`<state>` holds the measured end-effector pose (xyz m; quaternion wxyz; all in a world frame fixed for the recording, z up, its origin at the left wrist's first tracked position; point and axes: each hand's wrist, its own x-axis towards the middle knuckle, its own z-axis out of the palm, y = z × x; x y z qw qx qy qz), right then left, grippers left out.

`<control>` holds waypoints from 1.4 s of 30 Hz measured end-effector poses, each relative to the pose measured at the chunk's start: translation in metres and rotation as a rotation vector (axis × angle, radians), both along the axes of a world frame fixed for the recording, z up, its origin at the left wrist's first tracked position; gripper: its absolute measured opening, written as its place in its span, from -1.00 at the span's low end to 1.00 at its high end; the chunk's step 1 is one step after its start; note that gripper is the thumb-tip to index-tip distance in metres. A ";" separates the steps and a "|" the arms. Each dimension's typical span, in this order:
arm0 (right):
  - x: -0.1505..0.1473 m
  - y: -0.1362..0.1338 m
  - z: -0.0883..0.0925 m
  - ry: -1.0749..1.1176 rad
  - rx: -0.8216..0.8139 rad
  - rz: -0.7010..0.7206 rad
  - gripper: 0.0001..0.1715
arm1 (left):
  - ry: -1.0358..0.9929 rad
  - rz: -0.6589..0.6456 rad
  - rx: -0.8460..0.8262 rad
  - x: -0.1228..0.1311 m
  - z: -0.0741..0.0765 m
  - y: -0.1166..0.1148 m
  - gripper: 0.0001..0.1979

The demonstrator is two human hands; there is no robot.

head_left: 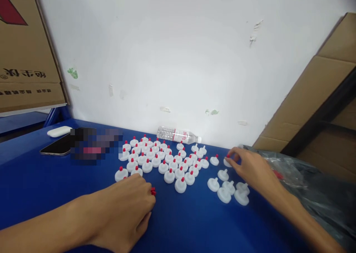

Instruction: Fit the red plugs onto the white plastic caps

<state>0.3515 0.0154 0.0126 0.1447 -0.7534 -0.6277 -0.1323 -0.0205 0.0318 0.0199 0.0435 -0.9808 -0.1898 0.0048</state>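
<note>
My left hand (125, 205) is closed low over the blue table, and small red tips (153, 191) poke out from its curled fingers. At the right, my right hand (246, 166) pinches the red tip of a white nozzle cap (227, 162) between thumb and fingertips; its fingers partly hide the cap. Several white nozzle caps with red tips (169, 176) stand upright in a cluster between the hands. Below my right hand lie several white nozzle caps without red tips (213, 185), their bare spouts showing. Two more bare ones (194, 148) stand near the bottle.
A clear plastic bottle (178, 135) lies on its side against the white wall. At the left are a phone (57, 145), a white case (59, 131) and a blurred-out item. A dark plastic bag (319, 197) with a clear bag (286, 171) covers the right side. Cardboard boxes (27, 53) flank the table.
</note>
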 end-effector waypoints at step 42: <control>-0.081 -0.041 0.005 -0.223 0.389 0.753 -0.62 | -0.718 -0.243 0.253 0.016 -0.024 -0.003 -0.68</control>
